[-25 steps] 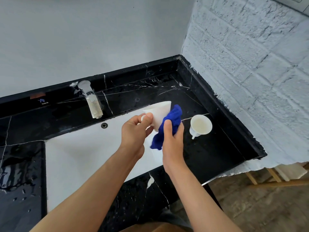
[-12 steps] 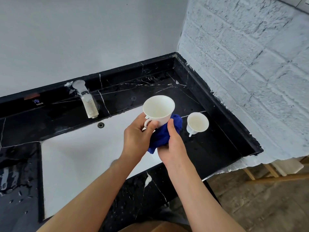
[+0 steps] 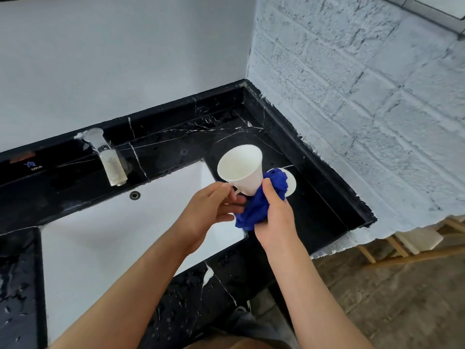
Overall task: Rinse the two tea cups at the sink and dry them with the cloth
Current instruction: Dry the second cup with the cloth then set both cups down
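Note:
My left hand (image 3: 206, 210) grips the handle of a white tea cup (image 3: 240, 167), held tilted above the sink's right edge with its mouth facing up and left. My right hand (image 3: 275, 219) is closed on a bunched blue cloth (image 3: 261, 204), which presses against the cup's lower right side and base. The second white tea cup (image 3: 291, 181) stands on the black counter behind the cloth; only a sliver of its rim shows.
A white sink basin (image 3: 100, 238) is set in a wet black marble counter (image 3: 314, 197). A metal tap (image 3: 110, 162) stands at the back left, an overflow hole (image 3: 134, 195) below it. White walls enclose the corner. Wooden slats (image 3: 402, 245) lie on the floor at right.
The held cup turned from lying sideways to mouth up and tilted left. The cloth moved from its side to its base and right side, and now covers most of the second cup.

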